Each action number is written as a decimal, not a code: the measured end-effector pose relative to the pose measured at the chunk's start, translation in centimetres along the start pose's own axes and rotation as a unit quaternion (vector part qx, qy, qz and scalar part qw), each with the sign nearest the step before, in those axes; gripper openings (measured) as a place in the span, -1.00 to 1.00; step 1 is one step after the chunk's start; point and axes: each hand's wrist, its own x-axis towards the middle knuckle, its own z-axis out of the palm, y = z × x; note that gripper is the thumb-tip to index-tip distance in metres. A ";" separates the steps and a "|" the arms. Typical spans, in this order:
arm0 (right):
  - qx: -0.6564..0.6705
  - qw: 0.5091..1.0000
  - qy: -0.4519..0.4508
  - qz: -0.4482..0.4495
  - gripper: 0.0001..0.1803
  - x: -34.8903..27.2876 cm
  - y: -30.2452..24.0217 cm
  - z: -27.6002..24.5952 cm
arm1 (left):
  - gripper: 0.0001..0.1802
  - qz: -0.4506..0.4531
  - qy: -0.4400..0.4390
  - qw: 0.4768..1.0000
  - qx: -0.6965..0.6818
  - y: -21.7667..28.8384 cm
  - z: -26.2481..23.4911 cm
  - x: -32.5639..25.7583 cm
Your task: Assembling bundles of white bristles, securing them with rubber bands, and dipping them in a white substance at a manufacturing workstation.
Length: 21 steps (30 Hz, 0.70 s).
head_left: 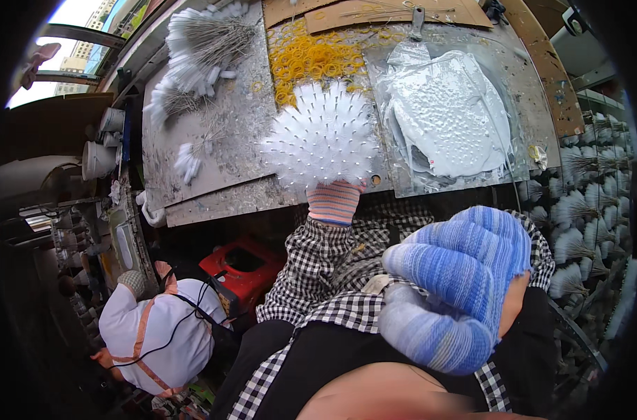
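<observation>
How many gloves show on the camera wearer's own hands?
2. Pink-striped glove on the left hand, partly hidden by the white spiky bunch it holds; blue-striped glove on the right hand, lower right of centre. Any worn underneath would be hidden.

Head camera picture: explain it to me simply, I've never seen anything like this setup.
There is no machine here, only a person's two gloved hands. The one picture comes from a wide fisheye camera worn on that person's head, looking down, so straight edges bend near the rim. The left hand, in a striped orange glove, holds a dome-shaped white bundle dotted with small tips. The right hand, in a blue glove, is curled close to the camera; whether it holds anything is unclear. On the workbench lie white-tipped sticks, yellow rings and a spread of white paste, with a scraper at its far edge. Another person is at lower left.
</observation>
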 end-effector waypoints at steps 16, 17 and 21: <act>0.021 1.000 0.011 0.015 -0.75 3.5 -1.9 1.5 | -0.19 0.047 0.020 0.988 -0.147 -0.9 -4.7 -3.3; 0.072 0.991 -0.110 -0.008 -0.71 3.7 -1.5 -0.5 | -0.19 0.083 0.021 0.985 -0.147 0.5 -5.3 -4.0; 0.081 0.979 -0.123 0.139 -0.84 2.3 -2.0 -0.3 | -0.20 0.141 0.000 0.978 -0.155 3.8 -5.8 -4.9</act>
